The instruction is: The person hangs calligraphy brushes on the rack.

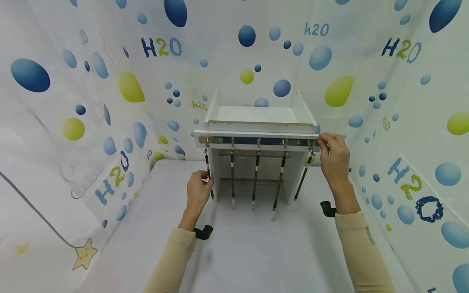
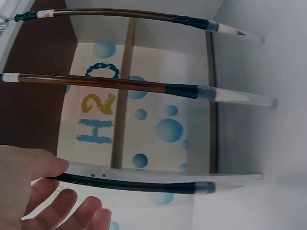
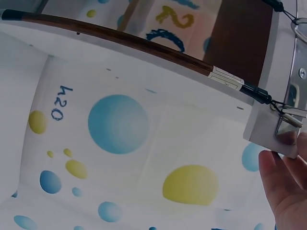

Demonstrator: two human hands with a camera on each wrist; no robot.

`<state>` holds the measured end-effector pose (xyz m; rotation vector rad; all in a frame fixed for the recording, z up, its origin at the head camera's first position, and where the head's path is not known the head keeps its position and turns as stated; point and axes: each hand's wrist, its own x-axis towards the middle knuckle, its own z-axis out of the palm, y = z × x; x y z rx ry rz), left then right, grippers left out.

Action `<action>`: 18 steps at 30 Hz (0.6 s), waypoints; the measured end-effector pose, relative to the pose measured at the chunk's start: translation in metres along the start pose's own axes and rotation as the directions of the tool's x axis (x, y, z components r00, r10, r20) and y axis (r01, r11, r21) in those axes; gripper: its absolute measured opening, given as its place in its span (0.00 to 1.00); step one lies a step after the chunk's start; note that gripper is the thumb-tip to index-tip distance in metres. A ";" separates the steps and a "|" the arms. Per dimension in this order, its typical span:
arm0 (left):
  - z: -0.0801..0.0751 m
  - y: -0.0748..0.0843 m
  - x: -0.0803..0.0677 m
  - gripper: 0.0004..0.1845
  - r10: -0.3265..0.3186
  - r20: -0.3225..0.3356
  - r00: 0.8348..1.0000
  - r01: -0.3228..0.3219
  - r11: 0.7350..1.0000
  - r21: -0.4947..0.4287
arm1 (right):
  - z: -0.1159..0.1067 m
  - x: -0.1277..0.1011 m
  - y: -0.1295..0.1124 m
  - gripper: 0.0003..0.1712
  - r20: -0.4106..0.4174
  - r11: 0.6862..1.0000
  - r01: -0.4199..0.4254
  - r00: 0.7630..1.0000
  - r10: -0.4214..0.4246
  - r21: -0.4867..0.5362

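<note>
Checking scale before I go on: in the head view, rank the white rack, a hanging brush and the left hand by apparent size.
1. white rack
2. leftmost hanging brush, longest but thin
3. left hand, shorter but broader; ranking these two is unsure.

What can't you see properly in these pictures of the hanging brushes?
- Head view: the leftmost brush is partly covered by the left hand.
- Head view: the hooks on the rack are too small to make out.
- Right wrist view: the right hand is cut off by the edge, so its grip stays unclear.
- Left wrist view: the brush tops are cut off at the left edge.
</note>
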<state>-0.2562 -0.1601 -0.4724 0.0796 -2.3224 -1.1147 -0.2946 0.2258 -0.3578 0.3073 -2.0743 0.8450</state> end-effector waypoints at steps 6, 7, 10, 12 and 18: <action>-0.005 0.008 -0.002 0.17 0.002 0.017 1.000 -0.002 0.999 -0.041 | -0.006 -0.006 -0.003 0.20 0.045 1.000 0.001 0.999 -0.001 -0.012; -0.006 0.011 -0.004 0.18 0.008 0.019 1.000 -0.007 0.999 -0.043 | -0.008 -0.008 -0.004 0.21 0.049 1.000 -0.007 0.999 0.007 -0.011; -0.010 0.016 -0.015 0.21 0.017 0.030 0.999 -0.016 0.999 -0.041 | -0.011 -0.020 -0.008 0.24 0.050 0.999 -0.034 0.998 0.035 -0.017; -0.014 0.020 -0.022 0.22 0.015 0.039 0.999 -0.014 1.000 -0.027 | -0.012 -0.029 -0.012 0.24 0.038 0.999 -0.028 0.999 0.028 -0.016; -0.024 0.031 -0.047 0.26 0.017 0.038 0.999 -0.018 1.000 0.019 | -0.009 -0.063 -0.024 0.25 0.018 0.996 0.079 0.997 -0.078 -0.033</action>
